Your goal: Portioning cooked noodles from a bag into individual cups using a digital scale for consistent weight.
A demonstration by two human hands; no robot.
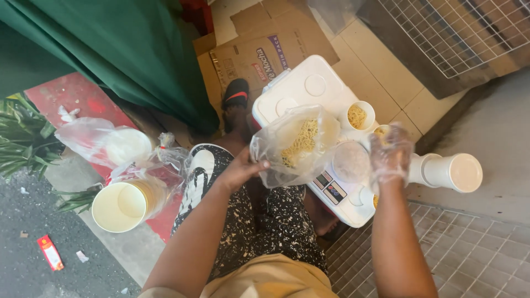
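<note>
My left hand [238, 172] is bare and clenched on the lower edge of a clear plastic bag of yellow noodles [295, 144], holding it open and tilted above the white cooler box [301, 88] in front of my knees; the bag's mouth faces toward my right side. My right hand [389, 154] wears a thin clear plastic glove and is pinched around a small clump of noodles, raised just above the digital scale [331, 190] that sits on the cooler lid. A clear round container [351, 161] rests on the scale platform, between the bag and my gloved hand; its contents I cannot tell. A paper cup with noodles [357, 116] stands on the cooler lid just behind the scale. A stack of white paper cups [450, 171] lies on its side to the right of the cooler, near my right wrist. To my left, a wrapped sleeve of paper bowls [124, 204] lies on the red kerb, with a plastic bag of lids [107, 144] just behind it
</note>
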